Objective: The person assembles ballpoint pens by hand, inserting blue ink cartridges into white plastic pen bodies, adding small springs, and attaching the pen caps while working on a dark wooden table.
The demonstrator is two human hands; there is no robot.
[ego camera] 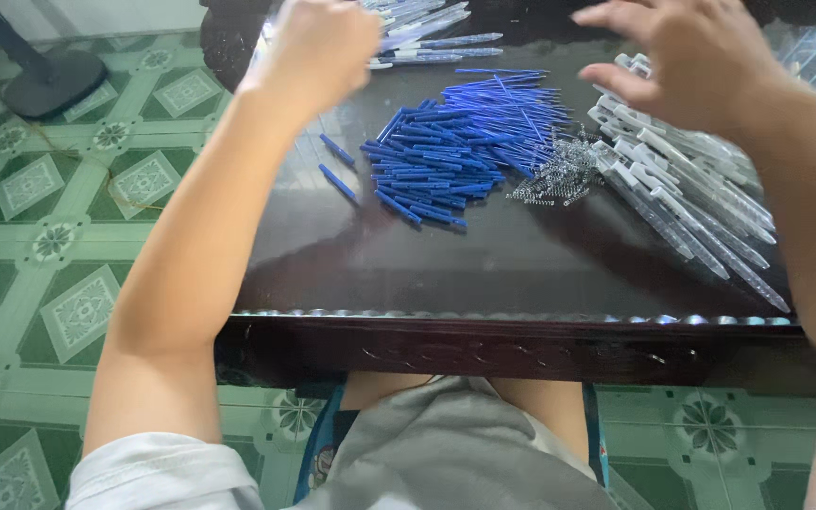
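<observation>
My left hand [318,47] hovers over the far left of a dark glossy table [484,264], fingers curled, close to a heap of assembled pens [427,38]; whether it holds anything I cannot tell. My right hand [687,52] is spread with fingers apart above a pile of clear pen barrels with white clips [691,184]. In the middle lies a heap of small blue pen parts [455,151], with thin blue refills on top. A clump of small metal springs [559,175] sits between the blue heap and the barrels.
Two stray blue parts [337,165] lie left of the heap. The table's carved front edge [512,345] is just above my knees. Green patterned floor tiles [59,236] spread to the left, with a dark fan base [49,80] standing at the far left.
</observation>
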